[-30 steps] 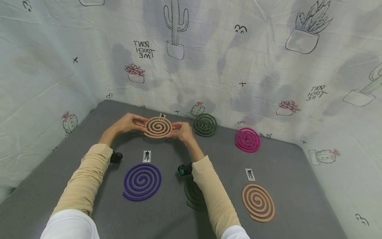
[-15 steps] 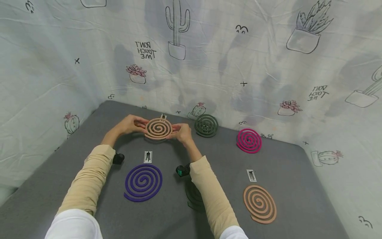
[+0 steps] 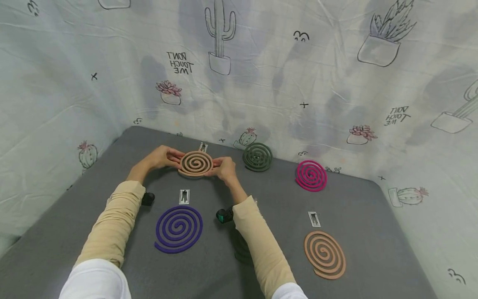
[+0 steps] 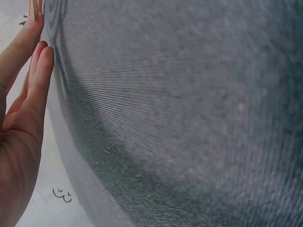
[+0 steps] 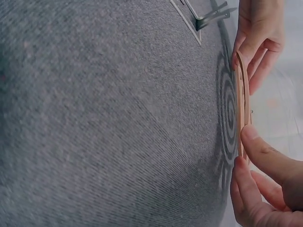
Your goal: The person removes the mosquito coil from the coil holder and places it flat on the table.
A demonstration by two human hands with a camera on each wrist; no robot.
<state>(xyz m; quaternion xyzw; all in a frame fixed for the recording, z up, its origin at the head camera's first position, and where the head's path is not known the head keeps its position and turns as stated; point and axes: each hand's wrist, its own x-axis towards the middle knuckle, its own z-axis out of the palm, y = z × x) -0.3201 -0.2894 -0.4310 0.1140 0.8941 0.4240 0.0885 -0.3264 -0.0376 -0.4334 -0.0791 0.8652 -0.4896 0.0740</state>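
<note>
Both hands hold a tan spiral coil (image 3: 196,163) by its rim, just above the grey table (image 3: 112,166) near the back. My left hand (image 3: 174,158) pinches the coil's left edge and my right hand (image 3: 216,165) pinches its right edge. The right wrist view shows the coil (image 5: 242,109) edge-on, a little off the cloth, with my right hand's fingers (image 5: 265,163) below and the left hand's fingers (image 5: 258,33) above. A small metal stand (image 3: 203,147) sits right behind the coil, seen as stand (image 5: 203,19). In the left wrist view only my left palm (image 4: 23,104) and the coil's edge (image 4: 34,9) show.
On the table lie a dark green coil (image 3: 257,156), a pink coil (image 3: 311,175), a purple coil (image 3: 179,228) and another tan coil (image 3: 324,254). Another dark coil (image 3: 242,249) is half hidden under my right forearm. Two flat metal stands (image 3: 184,196) (image 3: 313,219) lie nearby. Printed cloth walls the back.
The tan coil has sunk a little toward the table and lies flatter, with both hands still on its rim. Nothing else on the table has moved.
</note>
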